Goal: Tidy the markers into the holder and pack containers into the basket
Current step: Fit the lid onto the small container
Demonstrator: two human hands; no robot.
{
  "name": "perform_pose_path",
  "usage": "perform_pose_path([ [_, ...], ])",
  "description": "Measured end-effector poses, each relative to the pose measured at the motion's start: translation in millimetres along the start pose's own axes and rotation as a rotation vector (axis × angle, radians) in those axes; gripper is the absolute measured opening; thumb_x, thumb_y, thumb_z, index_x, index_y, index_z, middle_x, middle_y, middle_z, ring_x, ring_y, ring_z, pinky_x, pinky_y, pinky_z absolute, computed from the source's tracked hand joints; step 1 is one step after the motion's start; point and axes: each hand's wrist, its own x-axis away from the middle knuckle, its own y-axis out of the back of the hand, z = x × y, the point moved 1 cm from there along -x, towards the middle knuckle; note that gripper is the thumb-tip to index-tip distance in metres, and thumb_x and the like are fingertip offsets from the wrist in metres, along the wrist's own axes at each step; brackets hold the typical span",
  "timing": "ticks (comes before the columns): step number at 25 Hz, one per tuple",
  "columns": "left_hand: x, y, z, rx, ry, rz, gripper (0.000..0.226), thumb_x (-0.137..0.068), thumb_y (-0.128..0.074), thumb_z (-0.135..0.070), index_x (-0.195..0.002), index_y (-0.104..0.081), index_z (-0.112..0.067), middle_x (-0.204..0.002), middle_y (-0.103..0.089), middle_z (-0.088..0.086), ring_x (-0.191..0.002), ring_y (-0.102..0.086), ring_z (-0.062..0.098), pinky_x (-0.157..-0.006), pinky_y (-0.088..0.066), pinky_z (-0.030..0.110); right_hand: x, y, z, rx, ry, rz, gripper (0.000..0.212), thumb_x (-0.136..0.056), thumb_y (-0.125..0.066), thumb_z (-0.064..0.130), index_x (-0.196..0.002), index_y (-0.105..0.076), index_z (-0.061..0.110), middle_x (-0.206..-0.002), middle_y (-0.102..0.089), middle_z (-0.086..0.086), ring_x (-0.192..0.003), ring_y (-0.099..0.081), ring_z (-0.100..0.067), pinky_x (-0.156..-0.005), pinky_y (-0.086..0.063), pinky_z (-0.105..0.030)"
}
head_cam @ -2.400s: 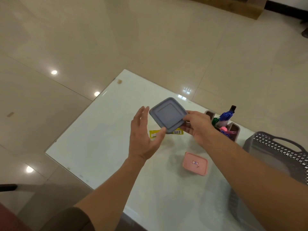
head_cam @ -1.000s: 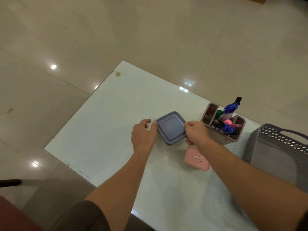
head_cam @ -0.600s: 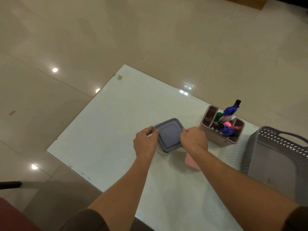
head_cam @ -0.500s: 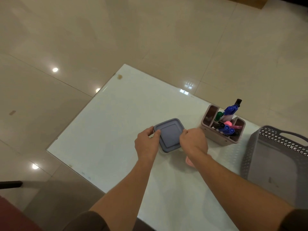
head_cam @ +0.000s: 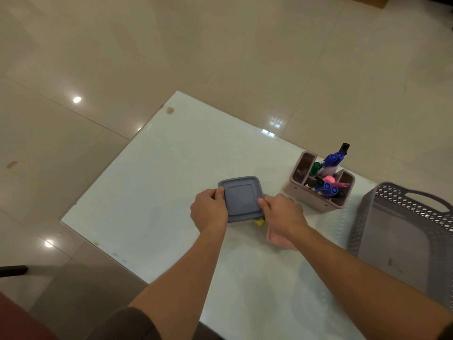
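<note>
Two containers (head_cam: 241, 197), one holder (head_cam: 315, 202), one basket (head_cam: 356, 231).

**Dim warm light, glossy glare**

Lights reflect as white spots on the glossy floor tiles (head_cam: 77, 99) and the glass table (head_cam: 183, 168) at its far edge. Shadows are faint and soft-edged. The grey container (head_cam: 241, 197) looks crisp; the marker holder (head_cam: 311, 201) smears slightly on its left side. Tile lines bow toward the frame edges.

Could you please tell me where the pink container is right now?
In the head view the pink container lies on the table right of centre, partly hidden under the right hand, between the grey lid and the basket.
</note>
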Motion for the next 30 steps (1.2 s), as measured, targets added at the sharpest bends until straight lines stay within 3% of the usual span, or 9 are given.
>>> perform_pose_path([
  [2,-2.7,0.4,2.7,-0.031,-0.058,0.057,0.039,-0.099,-0.054,-0.042,-0.078,-0.071,-0.013,-0.066,-0.063,-0.005,-0.069,-0.060,0.021,-0.056,-0.041,0.027,1.6,2.6,-2.7,-0.005,-0.020,0.058,0.044,-0.108,-0.028,0.046,-0.103,-0.065,0.023,-0.099,-0.068,-0.005,-0.101,-0.059,-0.030,-0.095,-0.033,-0.044],
  [4,-9.3,-1.8,14.0,0.042,-0.093,0.180,0.035,-0.090,-0.061,-0.051,-0.092,-0.076,-0.020,-0.077,-0.071,-0.010,-0.079,-0.067,0.018,-0.071,-0.055,0.033,-1.5,3.3,-3.3,-0.021,-0.054,0.065,0.044,-0.108,-0.030,0.048,-0.097,-0.065,0.024,-0.094,-0.069,-0.003,-0.099,-0.060,-0.028,-0.098,-0.031,-0.044],
  [7,-12.8,-1.1,27.6,0.182,-0.068,0.309,0.060,-0.070,-0.065,-0.065,-0.118,-0.072,-0.030,-0.091,-0.075,-0.016,-0.091,-0.072,0.016,-0.083,-0.060,0.044,-4.7,2.1,-7.1,-0.081,-0.061,0.042,0.045,-0.106,-0.036,0.049,-0.080,-0.061,0.023,-0.081,-0.066,-0.001,-0.094,-0.061,-0.027,-0.098,-0.034,-0.043],
  [10,-17.0,-4.2,28.2,0.188,-0.034,0.308,0.059,-0.064,-0.067,-0.066,-0.114,-0.074,-0.033,-0.085,-0.076,-0.013,-0.086,-0.074,0.018,-0.081,-0.060,0.045,-6.2,-1.3,-14.3,-0.167,-0.041,0.051,0.044,-0.104,-0.043,0.051,-0.080,-0.063,0.020,-0.074,-0.063,0.002,-0.087,-0.061,-0.025,-0.093,-0.040,-0.042],
  [14,-23.8,-3.4,23.5,0.214,0.040,0.344,0.040,-0.059,-0.074,-0.062,-0.086,-0.076,-0.033,-0.084,-0.077,-0.008,-0.083,-0.075,0.021,-0.079,-0.061,0.045,-5.1,-4.7,-25.1,-0.315,-0.007,0.079,0.039,-0.097,-0.055,0.056,-0.089,-0.070,0.021,-0.081,-0.069,-0.001,-0.084,-0.065,-0.023,-0.083,-0.053,-0.042],
  [20,-26.8,0.1,22.4,0.289,0.089,0.424,0.036,-0.083,-0.081,-0.031,-0.112,-0.074,-0.012,-0.099,-0.076,0.007,-0.083,-0.075,0.026,-0.070,-0.063,0.047,-13.2,-6.7,-31.0,-0.350,-0.012,0.090,0.040,-0.086,-0.063,0.064,-0.101,-0.072,0.028,-0.085,-0.073,0.006,-0.085,-0.068,-0.019,-0.084,-0.057,-0.043],
  [25,-26.7,-1.5,22.6,0.247,0.058,0.393,0.033,-0.082,-0.081,-0.030,-0.109,-0.074,-0.012,-0.096,-0.075,0.006,-0.080,-0.075,0.026,-0.068,-0.063,0.046,-12.9,-7.6,-25.9,-0.385,-0.030,0.063,0.035,-0.091,-0.068,0.051,-0.107,-0.067,0.020,-0.085,-0.068,0.001,-0.083,-0.065,-0.019,-0.067,-0.047,-0.032],
  [30,-35.3,-0.1,20.5,0.263,0.107,0.459,0.030,-0.084,-0.080,-0.028,-0.105,-0.070,-0.009,-0.097,-0.073,0.011,-0.078,-0.076,0.028,-0.066,-0.063,0.043,-13.5,-8.8,-31.5,-0.481,-0.025,0.096,0.032,-0.090,-0.071,0.049,-0.100,-0.058,0.022,-0.087,-0.070,-0.003,-0.081,-0.065,-0.020,-0.072,-0.051,-0.036],
])
